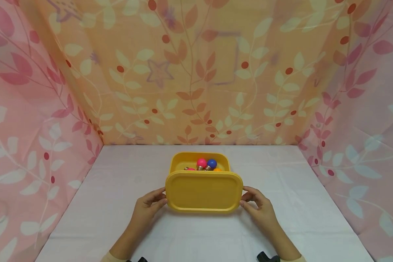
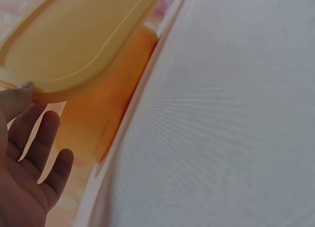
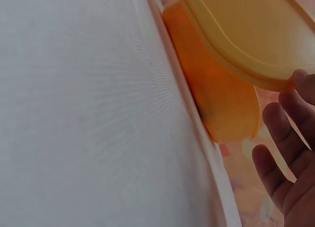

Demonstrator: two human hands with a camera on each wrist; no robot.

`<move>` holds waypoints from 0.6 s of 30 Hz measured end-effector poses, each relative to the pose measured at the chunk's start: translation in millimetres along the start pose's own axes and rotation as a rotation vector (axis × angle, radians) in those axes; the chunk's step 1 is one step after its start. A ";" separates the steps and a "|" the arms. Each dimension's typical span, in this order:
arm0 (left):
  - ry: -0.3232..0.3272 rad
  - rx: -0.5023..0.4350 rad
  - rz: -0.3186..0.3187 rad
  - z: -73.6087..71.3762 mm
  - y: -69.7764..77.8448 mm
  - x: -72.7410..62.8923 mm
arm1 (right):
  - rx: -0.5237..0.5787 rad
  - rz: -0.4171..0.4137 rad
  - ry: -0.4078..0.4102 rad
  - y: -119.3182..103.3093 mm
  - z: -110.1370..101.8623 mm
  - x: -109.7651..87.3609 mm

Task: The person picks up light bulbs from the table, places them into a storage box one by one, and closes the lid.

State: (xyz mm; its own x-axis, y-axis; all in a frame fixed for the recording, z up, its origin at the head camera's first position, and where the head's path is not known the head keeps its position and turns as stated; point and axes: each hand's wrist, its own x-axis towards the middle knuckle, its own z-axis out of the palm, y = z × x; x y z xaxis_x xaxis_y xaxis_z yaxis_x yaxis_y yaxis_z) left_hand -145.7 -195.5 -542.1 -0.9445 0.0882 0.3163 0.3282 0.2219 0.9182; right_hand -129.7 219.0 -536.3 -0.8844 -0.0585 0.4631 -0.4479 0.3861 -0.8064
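A yellow lid (image 1: 204, 192) is held by its two short ends, tilted in front of a yellow container (image 1: 183, 160). My left hand (image 1: 148, 208) pinches the lid's left end between thumb and fingers; its other fingers spread below the lid in the left wrist view. At the right end, my right hand (image 1: 258, 206) pinches the rim the same way. Inside the container lie small bulbs: a pink bulb (image 1: 201, 162), a blue bulb (image 1: 211, 163), and parts of another pink one and an orange one. The lid hides the container's front and some of its contents in the head view.
A white cloth (image 1: 118, 174) covers the table under the container. Patterned curtains (image 1: 196, 72) stand behind it and along both sides. Black straps or mounts (image 1: 268, 257) show by the wrists at the bottom edge.
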 end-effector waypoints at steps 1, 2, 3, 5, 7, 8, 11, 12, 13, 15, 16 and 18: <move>-0.002 0.001 -0.007 -0.7 1.5 0.4 | 0.012 -0.004 -0.001 -0.2 -0.2 0.6; -0.002 0.000 -0.013 -1.4 3.2 0.9 | 0.023 -0.011 -0.003 -0.9 -0.3 1.5; 0.001 0.002 -0.023 -2.1 5.1 1.8 | 0.030 -0.022 -0.008 -1.2 -0.5 2.8; 0.008 0.000 -0.037 -3.5 9.0 4.2 | 0.050 -0.047 -0.019 -0.9 -0.8 6.1; 0.016 -0.007 -0.059 -4.9 13.1 7.0 | 0.076 -0.077 -0.028 -2.0 -0.9 10.1; 0.018 -0.016 -0.070 -5.6 15.1 8.7 | 0.083 -0.090 -0.031 -3.9 -1.1 12.3; 0.023 -0.043 -0.101 -7.7 20.9 15.0 | 0.106 -0.099 -0.031 -19.7 -2.2 19.4; 0.025 -0.052 -0.108 -8.1 22.9 18.0 | 0.105 -0.090 -0.029 -26.5 -2.7 22.1; 0.029 -0.062 -0.114 -8.5 24.7 21.4 | 0.101 -0.076 -0.024 -33.7 -3.2 25.2; 0.038 -0.073 -0.120 -8.8 28.8 29.6 | 0.090 -0.043 -0.012 -47.5 -3.9 32.2; 0.044 -0.076 -0.123 -8.8 30.4 33.9 | 0.080 -0.024 -0.007 -51.5 -4.0 35.8; 0.055 -0.082 -0.134 -8.6 32.9 42.5 | 0.065 0.012 -0.003 -56.6 -4.3 43.0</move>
State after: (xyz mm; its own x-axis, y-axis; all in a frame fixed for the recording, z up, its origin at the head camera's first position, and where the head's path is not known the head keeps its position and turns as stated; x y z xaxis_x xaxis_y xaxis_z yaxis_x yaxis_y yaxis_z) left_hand -175.2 -192.8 -496.4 -0.9798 0.0093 0.1998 0.1990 0.1476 0.9688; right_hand -141.9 198.7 -469.1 -0.8901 -0.0572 0.4521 -0.4446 0.3260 -0.8343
